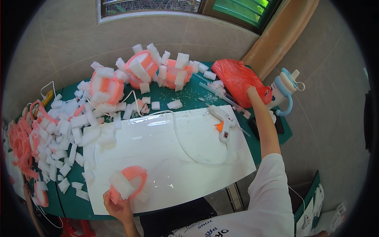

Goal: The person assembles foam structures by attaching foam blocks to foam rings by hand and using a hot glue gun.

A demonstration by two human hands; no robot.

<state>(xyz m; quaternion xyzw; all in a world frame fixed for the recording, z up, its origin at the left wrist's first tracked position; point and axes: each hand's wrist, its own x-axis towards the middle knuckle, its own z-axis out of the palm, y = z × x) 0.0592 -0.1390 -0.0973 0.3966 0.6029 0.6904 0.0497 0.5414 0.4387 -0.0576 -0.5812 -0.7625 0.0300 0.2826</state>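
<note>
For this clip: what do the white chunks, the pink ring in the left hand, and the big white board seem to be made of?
White chunks: likely soft foam, with a matte, rough-cut, crumbly look. Pink ring in the left hand: looks like a thin flexible strip, perhaps foam or plastic, with foam blocks stuck on. White board: hard and glossy, mirroring the window light; maybe tile or laminate. The right hand reaches into a crinkled, shiny red plastic bag.

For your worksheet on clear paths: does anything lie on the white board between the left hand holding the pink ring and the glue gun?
Only the glue gun's own white cord loops across the white board there. The rest of that stretch from the left hand and pink ring to the glue gun looks bare. The right hand is away at the red bag.
</note>
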